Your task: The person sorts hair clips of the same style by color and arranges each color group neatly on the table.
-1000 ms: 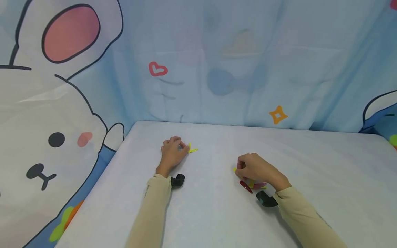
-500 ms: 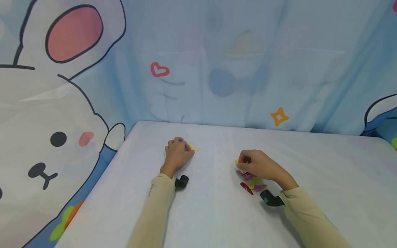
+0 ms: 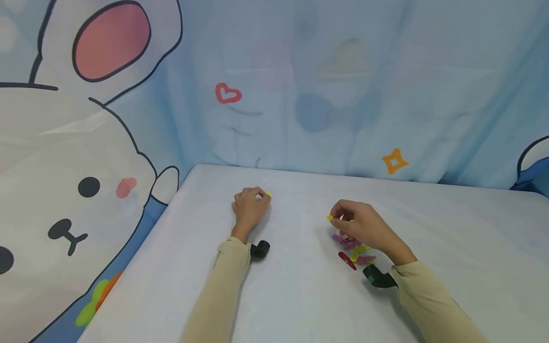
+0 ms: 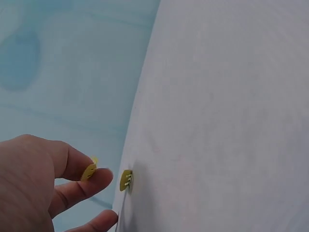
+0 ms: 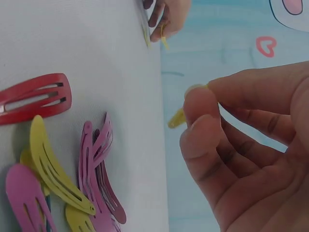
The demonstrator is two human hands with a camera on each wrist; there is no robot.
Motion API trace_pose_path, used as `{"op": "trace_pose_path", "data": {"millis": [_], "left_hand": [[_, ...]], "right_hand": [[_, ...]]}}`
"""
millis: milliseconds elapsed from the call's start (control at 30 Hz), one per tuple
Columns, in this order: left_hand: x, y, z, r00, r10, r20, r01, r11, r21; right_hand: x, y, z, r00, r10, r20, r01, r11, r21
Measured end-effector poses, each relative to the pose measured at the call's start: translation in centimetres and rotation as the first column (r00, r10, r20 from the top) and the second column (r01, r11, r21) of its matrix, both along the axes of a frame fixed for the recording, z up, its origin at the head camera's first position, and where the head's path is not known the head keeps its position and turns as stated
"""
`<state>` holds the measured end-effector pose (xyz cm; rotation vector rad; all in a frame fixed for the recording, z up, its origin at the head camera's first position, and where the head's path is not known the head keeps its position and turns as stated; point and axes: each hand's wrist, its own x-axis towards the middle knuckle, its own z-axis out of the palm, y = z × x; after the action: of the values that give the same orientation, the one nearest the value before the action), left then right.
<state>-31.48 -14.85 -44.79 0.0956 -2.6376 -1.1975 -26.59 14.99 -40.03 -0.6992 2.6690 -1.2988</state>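
My left hand (image 3: pixel 250 207) pinches a yellow snap hair clip (image 4: pixel 89 172) between thumb and forefinger, just above the tabletop. Another yellow hair clip (image 4: pixel 126 180) lies on the table close to those fingertips. Over on the right, my right hand (image 3: pixel 366 226) holds a yellow hair clip (image 5: pixel 177 118) in a pinch; the fingers hide part of it. Below that hand is a small heap of hair clips: purple clips (image 5: pixel 87 169), a yellow clip (image 5: pixel 55 169) and a pink clip (image 5: pixel 26 195). At the heap's near left lies a red clip (image 3: pixel 347 260).
A white cloth covers the table (image 3: pixel 296 286). Behind it hangs a light blue curtain (image 3: pixel 274 128) with cartoon prints. A black wrist camera (image 3: pixel 259 249) is on the left wrist, and another black camera (image 3: pixel 379 276) is on the right.
My right hand has risen off the heap with a yellow hair clip, uncovering the purple clips. The left hand has shifted slightly right and now pinches one of the yellow clips there.
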Motion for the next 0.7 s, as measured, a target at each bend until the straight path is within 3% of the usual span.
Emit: {"op": "trace_pose_path", "data": {"millis": [133,267,467,700], "left_hand": [[-0.2,0.1,0.2,0.999,0.033,0.014,-0.033,0.999,0.014],[-0.3,0.1,0.5,0.992,0.104,0.073,-0.102,0.994,-0.029],[-0.1,0.0,0.8,0.984,0.129,0.124,-0.119,0.989,-0.083],[0.0,-0.4,0.7,0.985,0.118,0.125,-0.108,0.991,-0.082]], "right_hand": [[0.2,0.1,0.0,0.998,-0.027,-0.052,0.027,1.0,-0.009],[0.0,-0.1,-0.2,0.992,-0.057,-0.11,0.058,0.998,0.008],[-0.3,-0.8,-1.0,0.995,-0.078,-0.059,0.075,0.996,-0.044],[-0.6,-1.8,-1.5,0.996,-0.082,-0.02,0.079,0.988,-0.131]]}}
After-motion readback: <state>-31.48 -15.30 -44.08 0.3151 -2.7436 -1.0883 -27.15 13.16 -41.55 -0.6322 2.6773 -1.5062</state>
